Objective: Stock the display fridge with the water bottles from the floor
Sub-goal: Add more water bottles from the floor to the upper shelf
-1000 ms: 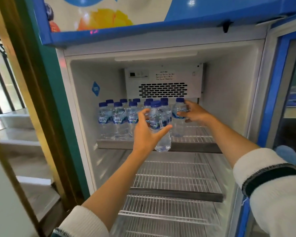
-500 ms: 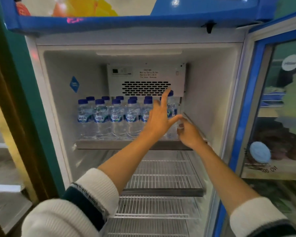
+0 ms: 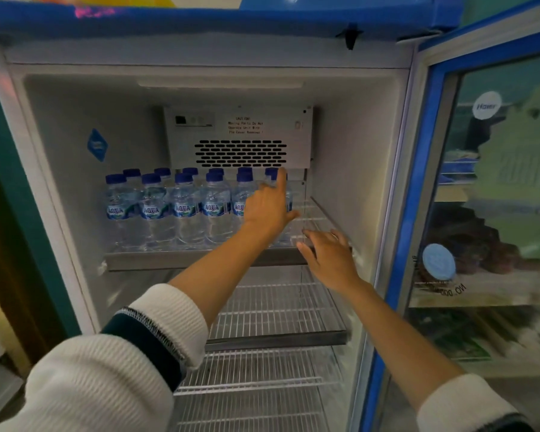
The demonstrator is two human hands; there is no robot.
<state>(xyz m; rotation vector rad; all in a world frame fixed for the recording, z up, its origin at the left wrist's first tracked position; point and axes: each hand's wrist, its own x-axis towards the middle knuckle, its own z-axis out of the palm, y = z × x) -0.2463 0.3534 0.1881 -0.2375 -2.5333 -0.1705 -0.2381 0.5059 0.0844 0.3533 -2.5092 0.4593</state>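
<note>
Several small water bottles [image 3: 184,210] with blue caps and blue labels stand in two rows on the top wire shelf [image 3: 181,260] of the open display fridge. My left hand [image 3: 270,207] reaches in at the right end of the rows, fingers apart, forefinger pointing up, in front of the last bottle [image 3: 289,201]. I cannot tell whether it touches that bottle. My right hand [image 3: 329,254] hovers open and empty over the shelf's front right corner. The right end of the top shelf [image 3: 312,213] is bare wire.
Two lower wire shelves [image 3: 278,313] hold nothing. A vent panel [image 3: 240,138] sits on the back wall just above the bottle caps. The fridge's glass door [image 3: 493,213] stands open on the right. A teal frame [image 3: 16,213] borders the left side.
Both hands let go of the bottles they held; those now stand on the top shelf. My right hand drew back to the shelf's front edge. The view shifted left and down.
</note>
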